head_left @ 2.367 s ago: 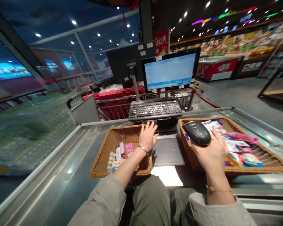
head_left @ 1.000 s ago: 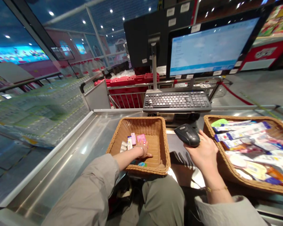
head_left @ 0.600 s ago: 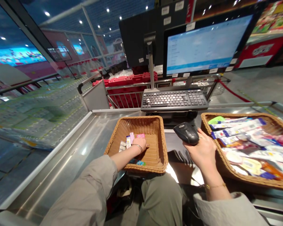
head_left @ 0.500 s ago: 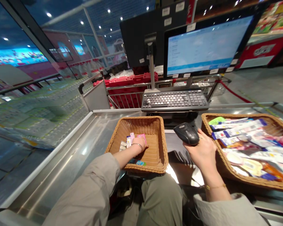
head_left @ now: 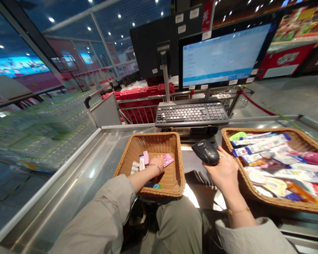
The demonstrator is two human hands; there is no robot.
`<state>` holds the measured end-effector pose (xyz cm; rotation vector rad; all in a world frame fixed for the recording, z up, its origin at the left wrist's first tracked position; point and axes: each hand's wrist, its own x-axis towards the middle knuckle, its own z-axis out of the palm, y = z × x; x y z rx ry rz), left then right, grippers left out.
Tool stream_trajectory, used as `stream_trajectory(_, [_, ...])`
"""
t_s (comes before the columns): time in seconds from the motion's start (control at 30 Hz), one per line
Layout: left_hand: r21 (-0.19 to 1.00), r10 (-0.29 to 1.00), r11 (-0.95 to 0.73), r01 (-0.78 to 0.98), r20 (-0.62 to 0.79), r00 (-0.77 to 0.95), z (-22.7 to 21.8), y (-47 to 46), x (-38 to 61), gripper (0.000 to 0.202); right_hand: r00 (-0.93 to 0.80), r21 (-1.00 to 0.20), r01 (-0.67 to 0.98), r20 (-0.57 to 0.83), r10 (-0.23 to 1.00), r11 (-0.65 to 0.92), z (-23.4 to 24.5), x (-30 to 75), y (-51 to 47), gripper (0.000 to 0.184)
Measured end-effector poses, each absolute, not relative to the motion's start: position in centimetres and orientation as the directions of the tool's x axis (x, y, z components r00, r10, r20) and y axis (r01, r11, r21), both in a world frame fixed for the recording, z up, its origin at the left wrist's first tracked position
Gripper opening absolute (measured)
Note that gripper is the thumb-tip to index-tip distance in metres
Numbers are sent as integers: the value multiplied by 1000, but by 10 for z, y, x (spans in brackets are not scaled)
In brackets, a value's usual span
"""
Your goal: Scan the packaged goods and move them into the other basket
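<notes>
My left hand (head_left: 158, 163) reaches down into the smaller wicker basket (head_left: 182, 169), its fingers closed on the edge of a small pink packet (head_left: 168, 160). Left of that hand, in the same basket, lie a pink box (head_left: 146, 157), a white-and-blue pack (head_left: 141, 162) and a pack of pale round items (head_left: 134, 167). Partly behind my wrist is a blue-green packet (head_left: 156, 186). My right hand (head_left: 224, 169) is wrapped round the handle of a black barcode scanner (head_left: 206, 151), whose head points left toward the basket.
To the right stands a larger wicker basket (head_left: 229, 133) heaped with packaged goods (head_left: 270, 144). Behind the baskets are a keyboard (head_left: 192, 112) and a lit monitor (head_left: 222, 54). The metal counter (head_left: 95, 155) has a raised edge, with a shopping cart (head_left: 140, 113) beyond it.
My left hand has shifted right within the basket, and the pink packet now shows to the right of its fingers. The whole view has moved slightly; my right hand still holds the scanner.
</notes>
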<state>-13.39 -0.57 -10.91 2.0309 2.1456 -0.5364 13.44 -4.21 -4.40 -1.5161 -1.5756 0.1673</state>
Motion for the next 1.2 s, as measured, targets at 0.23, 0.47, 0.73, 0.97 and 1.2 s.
stream_trajectory(0.23, [-142, 976, -110, 984, -205, 80, -85, 2, -154, 36, 183, -647, 721, 521, 834, 246, -46, 133, -42, 35])
stream_trajectory(0.47, [-128, 986, -157, 979, 41, 163, -57, -6, -164, 52, 193, -657, 709, 529, 826, 256, -49, 131, -41, 37])
stream_trajectory(0.73, [-183, 835, -280, 942, 437, 333, -47, -6, -159, 53, 168, -617, 725, 588, 791, 304, -54, 129, -41, 37])
stream_trajectory(0.97, [-334, 664, -239, 912, 629, 404, -47, -4, -153, 43, 144, -564, 755, 640, 755, 334, -57, 129, -40, 36])
stream_trajectory(1.2, [-341, 582, -256, 904, 693, 426, -42, -4, -148, 48, 94, -505, 778, 681, 726, 373, -57, 127, -41, 32])
